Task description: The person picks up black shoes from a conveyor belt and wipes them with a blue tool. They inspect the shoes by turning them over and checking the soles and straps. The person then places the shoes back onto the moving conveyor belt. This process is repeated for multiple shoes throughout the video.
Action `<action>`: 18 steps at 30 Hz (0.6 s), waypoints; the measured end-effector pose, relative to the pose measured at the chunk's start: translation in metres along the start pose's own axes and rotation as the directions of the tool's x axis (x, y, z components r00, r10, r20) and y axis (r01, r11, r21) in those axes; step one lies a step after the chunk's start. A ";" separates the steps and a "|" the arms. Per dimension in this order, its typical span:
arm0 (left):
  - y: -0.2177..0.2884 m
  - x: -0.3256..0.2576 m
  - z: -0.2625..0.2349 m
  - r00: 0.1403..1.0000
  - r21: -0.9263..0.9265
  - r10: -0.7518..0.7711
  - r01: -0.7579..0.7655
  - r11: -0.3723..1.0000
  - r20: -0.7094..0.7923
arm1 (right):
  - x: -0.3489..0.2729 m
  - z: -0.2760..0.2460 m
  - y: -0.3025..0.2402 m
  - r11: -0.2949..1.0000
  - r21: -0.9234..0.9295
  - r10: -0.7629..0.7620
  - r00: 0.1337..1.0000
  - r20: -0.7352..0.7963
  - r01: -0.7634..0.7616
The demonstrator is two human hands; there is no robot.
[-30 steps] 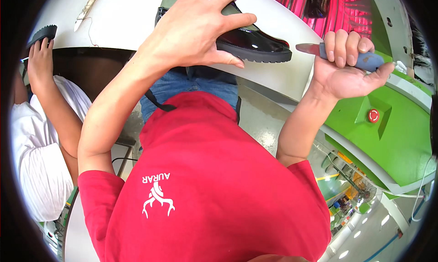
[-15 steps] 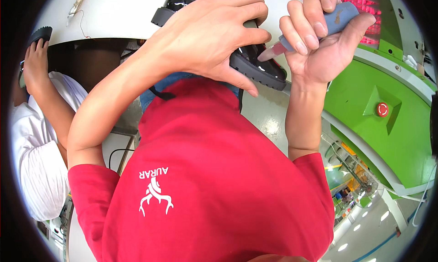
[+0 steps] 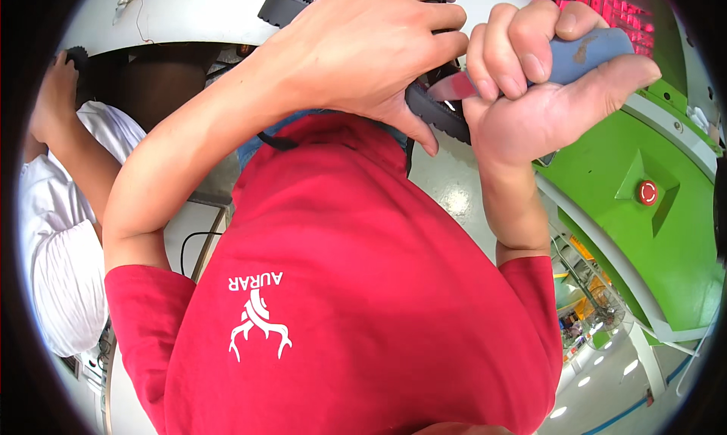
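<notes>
A glossy black shoe (image 3: 439,114) with a thick, ridged black sole lies mostly hidden under my hands at the top middle. My left hand (image 3: 379,45) is wrapped over it, thumb down along the sole's edge. My right hand (image 3: 522,113) is closed around the thick blue-grey handle (image 3: 591,55) of a pointed tool, its thumb stretched along the handle. The tool's shiny, pinkish tip (image 3: 453,87) is at the shoe just above the sole; I cannot tell whether it touches. The right wrist hides the shoe's end.
Behind my hands is a white work surface (image 3: 204,11). On the right stands a green machine (image 3: 606,208) with a red push button (image 3: 647,193), pink-red glow beyond it. At the left, a person in white (image 3: 60,283) holds a dark-soled item (image 3: 77,56).
My right hand has turned and come down over the shoe's end, hiding it. The tool lies more level, its tip still by the sole. My left hand has shifted slightly right with the shoe.
</notes>
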State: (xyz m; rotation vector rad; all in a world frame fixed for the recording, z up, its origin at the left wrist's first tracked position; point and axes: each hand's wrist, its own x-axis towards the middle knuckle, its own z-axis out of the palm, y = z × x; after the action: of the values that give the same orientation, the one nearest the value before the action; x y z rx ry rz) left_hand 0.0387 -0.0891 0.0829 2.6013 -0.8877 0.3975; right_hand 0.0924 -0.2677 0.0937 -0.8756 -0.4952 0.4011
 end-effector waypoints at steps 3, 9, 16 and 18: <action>-0.003 -0.001 0.006 0.998 -0.058 0.005 -0.009 0.998 -0.064 | 0.005 0.013 0.003 0.999 0.007 0.032 0.998 -0.060 -0.031; -0.008 -0.003 0.004 0.998 -0.043 0.057 -0.058 0.997 -0.033 | 0.017 0.010 -0.009 0.974 0.052 0.227 0.949 -0.220 -0.221; -0.002 -0.006 0.004 0.992 -0.028 0.083 -0.086 0.996 -0.092 | 0.029 -0.006 -0.020 0.798 0.143 0.593 0.805 -0.022 -0.585; 0.000 -0.007 0.003 0.993 -0.015 0.070 -0.072 0.997 -0.099 | 0.032 -0.032 -0.022 0.792 0.321 0.527 0.847 0.071 -0.520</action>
State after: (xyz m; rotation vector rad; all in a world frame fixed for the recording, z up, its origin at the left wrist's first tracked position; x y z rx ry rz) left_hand 0.0336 -0.0866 0.0779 2.5152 -0.9478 0.5290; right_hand 0.1393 -0.2839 0.1023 -0.6770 -0.1413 0.9599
